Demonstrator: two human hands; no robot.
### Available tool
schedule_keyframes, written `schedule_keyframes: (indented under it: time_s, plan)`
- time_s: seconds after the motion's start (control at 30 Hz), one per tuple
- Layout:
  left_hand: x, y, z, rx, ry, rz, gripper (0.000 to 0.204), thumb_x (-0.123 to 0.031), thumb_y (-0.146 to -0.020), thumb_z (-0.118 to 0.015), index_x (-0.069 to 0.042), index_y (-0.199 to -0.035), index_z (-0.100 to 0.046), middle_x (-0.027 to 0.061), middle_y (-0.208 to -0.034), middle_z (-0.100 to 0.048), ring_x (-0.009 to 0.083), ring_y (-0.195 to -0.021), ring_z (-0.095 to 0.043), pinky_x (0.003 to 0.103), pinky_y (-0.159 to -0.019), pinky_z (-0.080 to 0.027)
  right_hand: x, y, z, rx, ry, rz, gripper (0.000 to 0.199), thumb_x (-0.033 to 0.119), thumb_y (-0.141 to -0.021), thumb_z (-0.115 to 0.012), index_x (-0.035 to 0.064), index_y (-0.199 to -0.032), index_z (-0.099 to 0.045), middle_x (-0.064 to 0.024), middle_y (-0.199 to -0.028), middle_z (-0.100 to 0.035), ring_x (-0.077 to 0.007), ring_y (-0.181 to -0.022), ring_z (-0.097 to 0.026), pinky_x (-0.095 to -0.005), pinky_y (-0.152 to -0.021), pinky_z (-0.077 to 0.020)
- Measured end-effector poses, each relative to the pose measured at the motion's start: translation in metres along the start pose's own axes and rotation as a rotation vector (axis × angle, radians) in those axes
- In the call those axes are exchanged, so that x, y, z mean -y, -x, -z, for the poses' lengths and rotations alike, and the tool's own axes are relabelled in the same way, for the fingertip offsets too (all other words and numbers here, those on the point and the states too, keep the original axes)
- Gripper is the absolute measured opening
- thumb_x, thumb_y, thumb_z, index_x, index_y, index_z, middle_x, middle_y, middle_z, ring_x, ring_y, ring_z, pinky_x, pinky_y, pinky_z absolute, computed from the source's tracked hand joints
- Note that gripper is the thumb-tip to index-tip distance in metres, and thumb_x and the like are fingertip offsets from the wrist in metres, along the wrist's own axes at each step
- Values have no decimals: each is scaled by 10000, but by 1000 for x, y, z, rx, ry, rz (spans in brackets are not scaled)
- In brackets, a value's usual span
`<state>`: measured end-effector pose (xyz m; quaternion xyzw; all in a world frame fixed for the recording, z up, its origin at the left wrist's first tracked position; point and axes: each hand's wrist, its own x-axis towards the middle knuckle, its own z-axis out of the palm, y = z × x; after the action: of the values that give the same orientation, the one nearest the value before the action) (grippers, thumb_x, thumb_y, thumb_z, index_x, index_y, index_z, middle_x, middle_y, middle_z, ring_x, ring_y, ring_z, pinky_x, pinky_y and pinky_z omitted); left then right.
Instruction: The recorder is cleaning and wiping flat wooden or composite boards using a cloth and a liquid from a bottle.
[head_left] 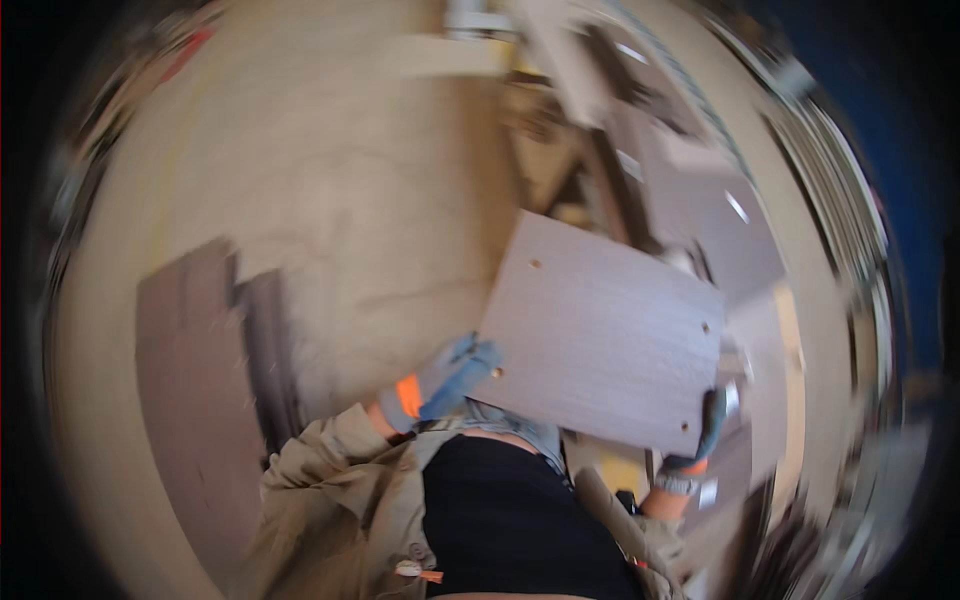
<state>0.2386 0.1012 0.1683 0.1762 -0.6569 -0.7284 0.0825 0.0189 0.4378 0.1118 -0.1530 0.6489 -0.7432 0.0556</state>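
Observation:
A grey-brown wooden panel (605, 335) with a small round hole or fitting near each corner is held up in front of my body, slightly tilted. My left hand (458, 375), in a blue-grey glove with an orange cuff, grips its lower left edge. At the lower right corner my right hand (711, 430), gloved alike, is wrapped round the edge, its fingers partly hidden behind the panel. The panel covers part of the clutter beyond it.
Dark brown boards (200, 390) lie on the floor to my left. More panels (715, 220) and a wooden frame (548, 150) are heaped ahead and to the right. Stacked boards (835, 190) line the far right; the picture's edges are blurred.

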Motion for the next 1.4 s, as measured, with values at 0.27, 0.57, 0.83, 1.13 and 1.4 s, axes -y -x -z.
schedule_keyframes:
  time_s: [0.27, 0.57, 0.83, 1.13, 1.4]
  plan:
    - [1, 121, 122, -613, 334, 26, 331, -230, -949, -539, 13, -1175, -548, 72, -1013, -603, 185, -960, -560, 305, -886, -440, -7, -72, -271, 767, -110, -419, 416, 290, -960, -452, 34, -1284, -500, -128, -1228, -570, -213, -1122, -549, -381, -964, -449]
    - [43, 167, 226, -1292, 188, -463, 605, -513, -910, -483, -48, -1297, -502, 133, -1230, -571, 293, -1130, -549, 424, -1009, -389, -47, -60, -568, 1601, -105, -612, 381, 227, -936, -536, -18, -1227, -515, -90, -1122, -606, -169, -1004, -588, -309, -837, -486]
    - [47, 86, 327, -1251, 1027, -591, 390, -318, -941, -515, -79, -1248, -489, 83, -1180, -577, 222, -1116, -550, 416, -997, -434, -88, 16, -730, 1965, -150, -635, 322, 227, -953, -505, -20, -1154, -548, -70, -1053, -628, -160, -963, -592, -309, -822, -482]
    - [172, 161, 478, -1478, 985, -454, 335, -245, -899, -573, -75, -1185, -532, 84, -1096, -605, 209, -1011, -611, 359, -876, -522, -177, 38, -796, 1919, 81, -994, 299, 252, -976, -489, -8, -1091, -582, -58, -916, -612, -151, -805, -560, -326, -712, -480]
    - [324, 224, 622, -1432, 885, -431, 332, -79, -797, -656, -55, -1109, -546, 71, -1015, -601, 211, -885, -625, 375, -811, -535, -133, -10, -803, 1258, 178, -1045, 382, 298, -936, -535, 5, -1182, -535, -126, -1099, -629, -233, -968, -636, -365, -839, -537]
